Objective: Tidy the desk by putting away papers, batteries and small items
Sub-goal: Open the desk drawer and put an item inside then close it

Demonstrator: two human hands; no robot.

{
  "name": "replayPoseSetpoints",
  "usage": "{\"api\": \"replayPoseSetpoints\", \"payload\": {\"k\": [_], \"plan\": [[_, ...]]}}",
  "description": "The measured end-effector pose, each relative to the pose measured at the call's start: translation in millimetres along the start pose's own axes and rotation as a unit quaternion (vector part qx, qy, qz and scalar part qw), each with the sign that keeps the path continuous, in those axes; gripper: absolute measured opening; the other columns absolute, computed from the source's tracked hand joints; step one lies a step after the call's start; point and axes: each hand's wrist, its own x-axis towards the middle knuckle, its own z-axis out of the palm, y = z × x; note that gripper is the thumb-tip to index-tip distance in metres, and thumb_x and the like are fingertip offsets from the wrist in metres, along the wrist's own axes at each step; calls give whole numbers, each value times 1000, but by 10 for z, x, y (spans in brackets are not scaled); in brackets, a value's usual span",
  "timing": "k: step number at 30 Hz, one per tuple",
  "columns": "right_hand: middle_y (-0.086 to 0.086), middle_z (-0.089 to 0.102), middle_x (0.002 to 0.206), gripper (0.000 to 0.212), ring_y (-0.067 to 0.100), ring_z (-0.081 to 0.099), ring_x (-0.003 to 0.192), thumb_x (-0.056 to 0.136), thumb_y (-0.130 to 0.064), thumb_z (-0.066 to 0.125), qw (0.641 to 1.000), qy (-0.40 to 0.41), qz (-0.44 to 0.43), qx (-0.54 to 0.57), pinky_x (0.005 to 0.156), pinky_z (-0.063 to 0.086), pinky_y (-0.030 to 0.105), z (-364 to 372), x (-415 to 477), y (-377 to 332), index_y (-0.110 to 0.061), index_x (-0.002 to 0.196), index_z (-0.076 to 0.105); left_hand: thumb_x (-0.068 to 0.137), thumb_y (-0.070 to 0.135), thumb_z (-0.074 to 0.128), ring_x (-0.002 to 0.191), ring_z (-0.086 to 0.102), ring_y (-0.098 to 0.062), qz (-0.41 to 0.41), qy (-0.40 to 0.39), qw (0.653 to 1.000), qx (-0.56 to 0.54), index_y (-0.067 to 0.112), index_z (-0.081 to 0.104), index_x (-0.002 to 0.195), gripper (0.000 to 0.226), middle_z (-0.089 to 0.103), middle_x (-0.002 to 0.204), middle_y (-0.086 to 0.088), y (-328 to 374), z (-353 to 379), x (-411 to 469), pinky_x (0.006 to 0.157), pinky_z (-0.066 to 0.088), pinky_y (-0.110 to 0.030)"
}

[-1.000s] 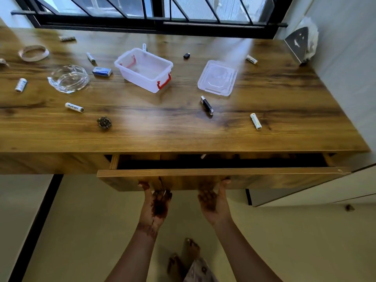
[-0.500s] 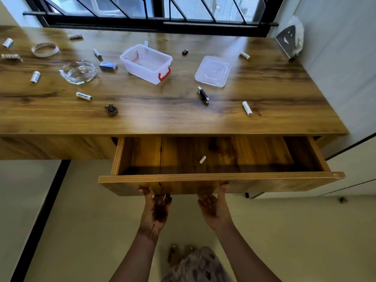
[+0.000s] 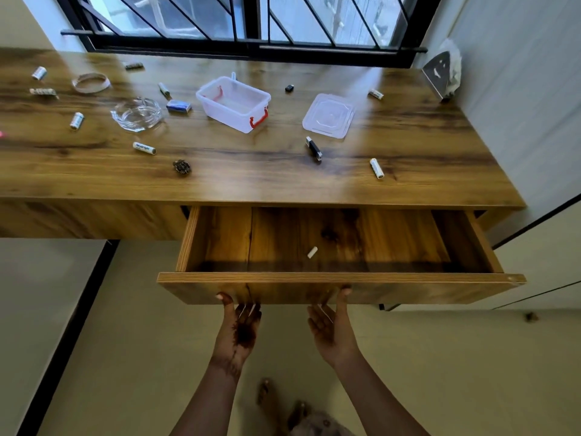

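palms up, a person's left hand (image 3: 239,325) and right hand (image 3: 330,332) pinch the lower front edge of the open brown wooden drawer (image 3: 339,278). white cylindrical batteries (image 3: 376,168) lie scattered on the brown wooden desk (image 3: 251,187), farther off. tugged further, the drawer could slide out and drop.

Both arms reach forward, palms up. Left hand (image 3: 240,328) and right hand (image 3: 330,328) grip drawer front (image 3: 408,292) lower edge: thumbs on face, fingers hidden beneath.
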Motion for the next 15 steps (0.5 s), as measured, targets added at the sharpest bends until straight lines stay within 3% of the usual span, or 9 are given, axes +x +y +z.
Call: {"api": "replayPoseSetpoints", "payload": {"k": [2,5,9,12,15], "plan": [[14,57,125,90,23,56,112,62,-67,53,999,-3,-12,-40,99,40,33,-7,-65,-4,-6,128,46,87,53,42,121,48,-27,4,3,999,44,3,37,133,68,56,116,-11,14,10,-101,107,31,-39],[16,65,112,72,25,62,101,79,-63,46,994,15,-39,-97,88,47,34,18,-173,-30,-3,118,55,92,48,38,117,50,-28,0,10,995,94,-2,41,131,64,52,130,-14,73,9,-226,103,34,-37],[15,67,91,50,27,63,85,91,-47,47,981,32,-100,-160,73,50,35,136,-403,-83,-1,104,60,97,39,34,130,42,-32,-21,-16,985,168,-3,45,128,54,47,139,-18,127,79,-381,104,34,-37],[12,65,77,41,23,62,75,93,-39,48,960,-16,-177,-215,65,51,30,276,-632,-159,-1,94,63,97,36,35,120,50,-33,-20,-78,967,242,-3,56,110,46,61,119,-19,167,249,-579,101,39,-38],[10,62,72,32,20,60,68,93,-32,49,936,-80,-246,-237,63,51,27,489,-808,-303,-4,87,62,95,35,39,100,65,-27,12,-115,949,294,0,60,104,41,71,98,-15,289,477,-691,85,51,-33]]}}
